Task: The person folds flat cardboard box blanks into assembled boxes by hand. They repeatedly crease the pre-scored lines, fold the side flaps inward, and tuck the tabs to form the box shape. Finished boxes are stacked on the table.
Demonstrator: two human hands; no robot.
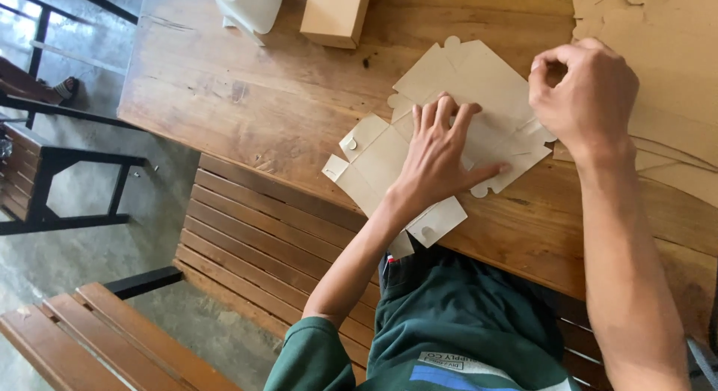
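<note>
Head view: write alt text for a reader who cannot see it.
A person's left hand presses flat on an unfolded cardboard box blank on a wooden table, while the right hand pinches its far edge. A folded box and stacked cardboard sheets lie nearby.

I see a flat, unfolded tan cardboard box (456, 129) lying at the tabletop's (262, 99) near edge. A closed tan carton (336, 15) stands at the far edge. More flat tan cardboard sheets (666, 84) are stacked at the right.

Flat unfolded cardboard box blank (479, 84), lying on table edge
</note>
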